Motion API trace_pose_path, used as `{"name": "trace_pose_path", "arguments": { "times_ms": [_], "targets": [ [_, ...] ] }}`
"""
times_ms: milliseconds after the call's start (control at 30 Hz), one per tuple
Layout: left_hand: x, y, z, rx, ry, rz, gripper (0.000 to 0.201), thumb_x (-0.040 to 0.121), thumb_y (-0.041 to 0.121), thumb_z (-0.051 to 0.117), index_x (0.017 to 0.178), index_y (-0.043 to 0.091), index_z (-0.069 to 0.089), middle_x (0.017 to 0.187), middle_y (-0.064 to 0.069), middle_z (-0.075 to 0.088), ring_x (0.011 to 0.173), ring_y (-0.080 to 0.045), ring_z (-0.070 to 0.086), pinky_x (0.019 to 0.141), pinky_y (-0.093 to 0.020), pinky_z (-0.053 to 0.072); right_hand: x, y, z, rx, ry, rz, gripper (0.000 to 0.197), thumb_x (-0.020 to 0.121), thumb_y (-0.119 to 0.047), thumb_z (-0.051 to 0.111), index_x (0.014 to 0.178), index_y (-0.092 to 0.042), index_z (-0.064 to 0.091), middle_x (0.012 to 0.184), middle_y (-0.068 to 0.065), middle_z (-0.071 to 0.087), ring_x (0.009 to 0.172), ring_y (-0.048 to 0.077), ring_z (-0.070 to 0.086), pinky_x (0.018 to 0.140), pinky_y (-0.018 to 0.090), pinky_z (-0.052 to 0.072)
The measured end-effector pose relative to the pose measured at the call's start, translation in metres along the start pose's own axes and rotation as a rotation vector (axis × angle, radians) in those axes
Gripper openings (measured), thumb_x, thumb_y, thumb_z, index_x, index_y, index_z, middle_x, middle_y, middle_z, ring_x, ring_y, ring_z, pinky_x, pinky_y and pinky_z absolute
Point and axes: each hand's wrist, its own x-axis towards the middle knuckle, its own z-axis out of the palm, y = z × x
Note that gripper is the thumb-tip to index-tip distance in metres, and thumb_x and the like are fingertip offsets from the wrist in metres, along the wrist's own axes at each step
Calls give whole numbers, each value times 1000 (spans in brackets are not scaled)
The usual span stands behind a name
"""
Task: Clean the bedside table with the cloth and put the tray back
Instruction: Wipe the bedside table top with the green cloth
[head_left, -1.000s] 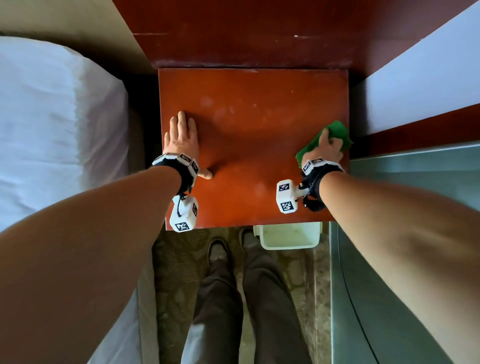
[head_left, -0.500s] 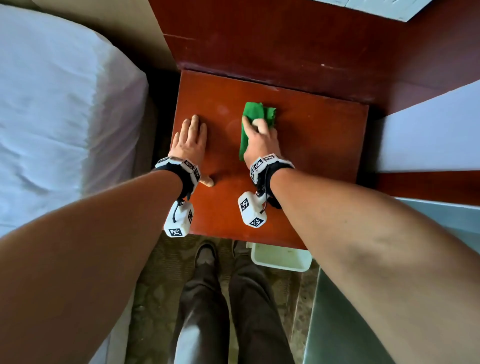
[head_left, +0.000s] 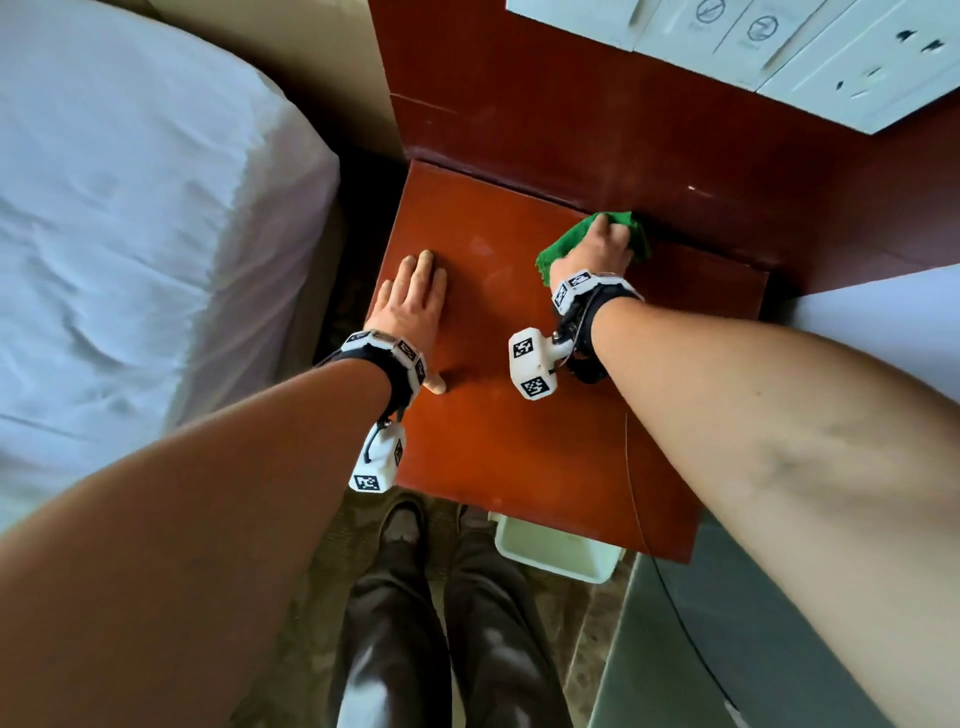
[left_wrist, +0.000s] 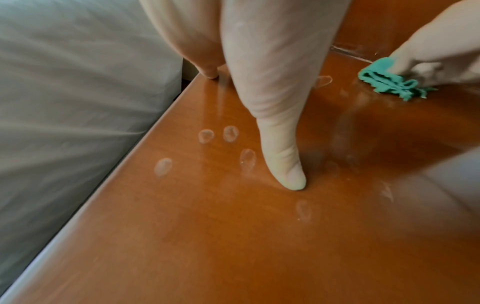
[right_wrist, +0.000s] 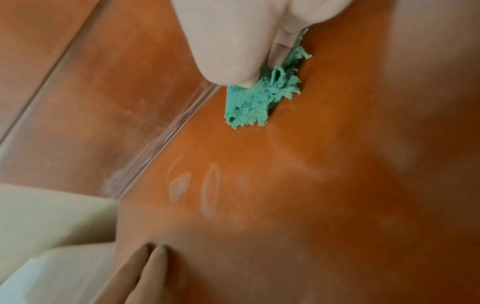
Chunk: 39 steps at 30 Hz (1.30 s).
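- Landmark: bedside table (head_left: 545, 441), red-brown glossy top, pushed against a wooden back panel (head_left: 649, 145).
- Right hand (head_left: 597, 254) sits at the table's far edge, right where the top meets the back panel. Fingers are curled down on a bunched green cloth (head_left: 558, 249), gripping and pressing it; I read that as working the seam where dust collects.
- Left hand (head_left: 410, 306) lies flat near the table's left edge, fingers straight and together, holding nothing. Likely a brace so the person can lean in and the table stays put.
- Left wrist view shows oval fingerprint smudges (left_wrist: 207, 135) on the top just beside the left thumb (left_wrist: 285, 164), so that zone still needs a pass. The bracing hand itself marks the gloss.
- Tray (head_left: 558, 551), pale, on the floor below the table's near edge, partly hidden under it. Parked off the top to free the surface; not yet returned.
- Bed (head_left: 130, 234) is just left of the table.
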Motion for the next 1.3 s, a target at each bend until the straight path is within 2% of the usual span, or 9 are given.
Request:
{"name": "trace_pose_path", "arguments": {
  "times_ms": [100, 300, 433, 533, 767, 1033, 1100, 1233, 1300],
  "targets": [
    [1, 0, 0, -1, -8, 0, 158, 45, 62, 88, 153, 11, -16, 158, -13, -26, 148, -32, -15, 121, -45, 5, -3, -25, 13, -23, -40, -59, 74, 84, -17, 64, 148, -8, 28, 144, 11, 30, 128, 33, 34, 110, 37, 30],
    [1, -1, 0, -16, -17, 1, 156, 46, 61, 88, 153, 12, -15, 158, -12, -25, 148, -32, -15, 121, -45, 3, -9, -64, 36, -143, -116, -455, 73, 80, -15, 64, 147, -9, 32, 143, 10, 34, 126, 33, 37, 108, 35, 32],
    [2, -1, 0, -36, -9, 2, 158, 44, 60, 89, 154, 12, -14, 159, -11, -23, 148, -31, -16, 120, -44, 1, -9, -91, 46, -220, -211, -755, 67, 79, -10, 58, 143, -16, 40, 133, 6, 43, 117, 31, 42, 96, 39, 41],
    [2, -2, 2, -43, -2, -1, 158, 43, 61, 89, 154, 12, -12, 160, -11, -20, 148, -31, -16, 120, -44, 0, -12, -110, 52, -269, -239, -865, 67, 79, -11, 58, 142, -23, 42, 128, 3, 46, 115, 30, 43, 89, 40, 44],
    [1, -5, 2, -71, 6, 15, 160, 41, 58, 91, 154, 13, -13, 160, -11, -20, 148, -32, -16, 120, -47, 2, -14, -106, 50, -236, -219, -782, 66, 81, -13, 55, 144, -24, 41, 130, 2, 45, 116, 29, 43, 92, 39, 44],
    [0, -4, 0, -22, -5, 16, 157, 45, 62, 88, 153, 11, -14, 158, -14, -25, 147, -34, -16, 121, -47, 5, -8, -25, 14, -241, -209, -705, 70, 79, -5, 48, 144, -30, 42, 131, 0, 43, 108, 32, 42, 92, 43, 44],
    [0, -4, 0, -25, 1, 19, 157, 44, 62, 88, 153, 11, -13, 158, -13, -24, 148, -34, -15, 121, -47, 5, -31, -3, 14, -267, -205, -743, 70, 79, -3, 47, 142, -33, 43, 128, -2, 45, 104, 30, 43, 88, 41, 46],
    [-2, -2, -1, -21, 8, 10, 160, 42, 63, 88, 153, 9, -13, 159, -13, -23, 148, -33, -13, 120, -46, 6, -77, 39, 10, -450, -379, -947, 71, 85, -8, 56, 146, -38, 34, 128, -6, 41, 106, 24, 41, 81, 38, 48],
    [-4, -2, -2, -33, 24, 17, 161, 40, 63, 88, 153, 10, -12, 159, -13, -22, 148, -33, -12, 121, -46, 7, -85, 55, 2, -487, -420, -932, 70, 88, -10, 55, 146, -41, 31, 132, -8, 39, 108, 23, 41, 79, 35, 47]
  ]
}}
